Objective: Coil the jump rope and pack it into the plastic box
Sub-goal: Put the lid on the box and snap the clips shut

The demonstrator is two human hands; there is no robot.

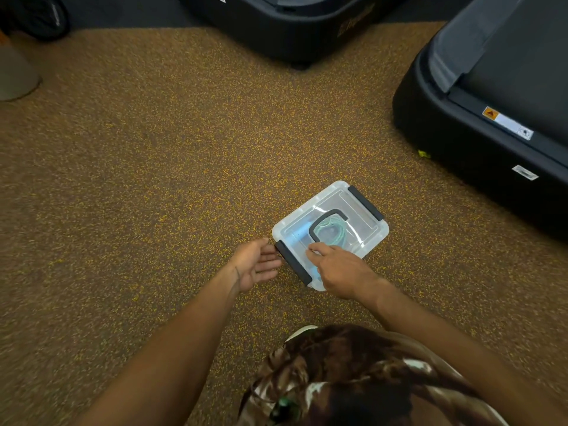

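Jump rope, a green coil, lies inside the plastic box under the clear lid, so packing looks almost done. Nearest, the left hand is flat, fingers straight and together, tips right by the near latch; the right hand rests on the lid with fingers stretched out. Next, I think, that latch needs snapping down. Whether the far latch is shut is hard to tell — the rope's handles are blurry too.

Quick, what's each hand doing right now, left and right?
Left hand: open, holding nothing, beside the dark latch.
Right hand: open, resting on the box lid.
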